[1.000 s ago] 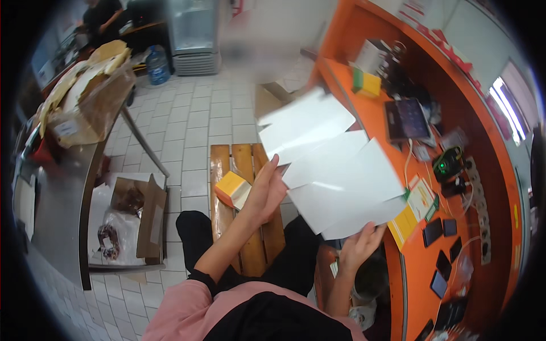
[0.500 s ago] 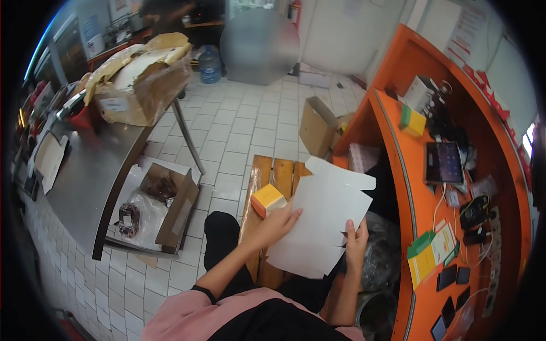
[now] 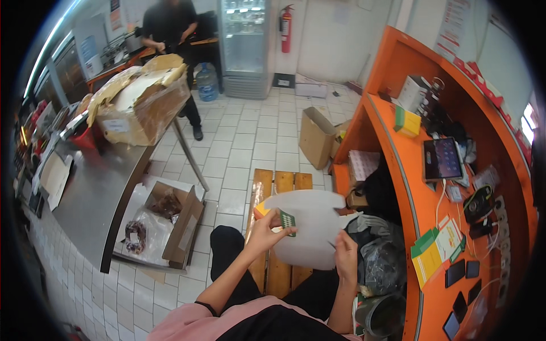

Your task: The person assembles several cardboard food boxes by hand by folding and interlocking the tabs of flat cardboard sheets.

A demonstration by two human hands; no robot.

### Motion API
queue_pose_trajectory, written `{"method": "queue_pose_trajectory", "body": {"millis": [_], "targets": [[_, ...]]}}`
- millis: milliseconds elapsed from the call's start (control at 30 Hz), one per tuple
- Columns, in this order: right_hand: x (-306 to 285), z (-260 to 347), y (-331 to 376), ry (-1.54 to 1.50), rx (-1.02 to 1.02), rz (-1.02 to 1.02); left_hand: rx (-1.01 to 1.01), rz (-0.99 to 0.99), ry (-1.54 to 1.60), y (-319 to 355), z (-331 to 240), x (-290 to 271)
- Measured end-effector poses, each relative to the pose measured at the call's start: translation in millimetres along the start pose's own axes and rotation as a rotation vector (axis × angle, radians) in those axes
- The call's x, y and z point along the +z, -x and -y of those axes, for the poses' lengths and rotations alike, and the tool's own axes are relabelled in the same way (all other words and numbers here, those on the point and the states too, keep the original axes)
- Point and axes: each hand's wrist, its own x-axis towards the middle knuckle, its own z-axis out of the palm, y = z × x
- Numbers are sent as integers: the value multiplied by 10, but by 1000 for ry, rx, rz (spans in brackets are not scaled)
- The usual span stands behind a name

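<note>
My two hands hold a flat white carton blank above the slatted wooden bench between my knees. My left hand is closed on its left edge, where a green printed flap shows by the thumb. On the right edge, my right hand has its fingers closed near a slit in the card. Behind the left hand a yellow corner of a small box peeks out on the bench; the rest is covered by the blank and the hand.
An orange counter at the right bears a tablet, several phones, another yellow-green box and an unfolded yellow-green carton. A metal table stands left. Clear bags lie right of the bench. A person stands far back.
The blank has swung lower and is bent, with its green printed flap now turned up at my left hand. My view has tilted up, bringing the person and the fridge into sight.
</note>
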Motion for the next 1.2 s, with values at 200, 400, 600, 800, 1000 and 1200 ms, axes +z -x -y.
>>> {"method": "queue_pose_trajectory", "body": {"millis": [200,400,600,800,1000,1200], "targets": [[-173,99,123,14,-5,71,13,48,-141,19,-14,303],[-84,192,21,402,-161,-241,-95,173,-255,40,-154,237],[262,190,230,703,-415,205,31,-104,-212,78,-84,245],[369,-53,135,979,-678,265,-128,3,-103,146,-187,206],[456,53,114,977,-761,302,-132,-27,102,151,-238,134],[450,108,68,995,-871,355,-209,-67,274,155,-280,99]]}}
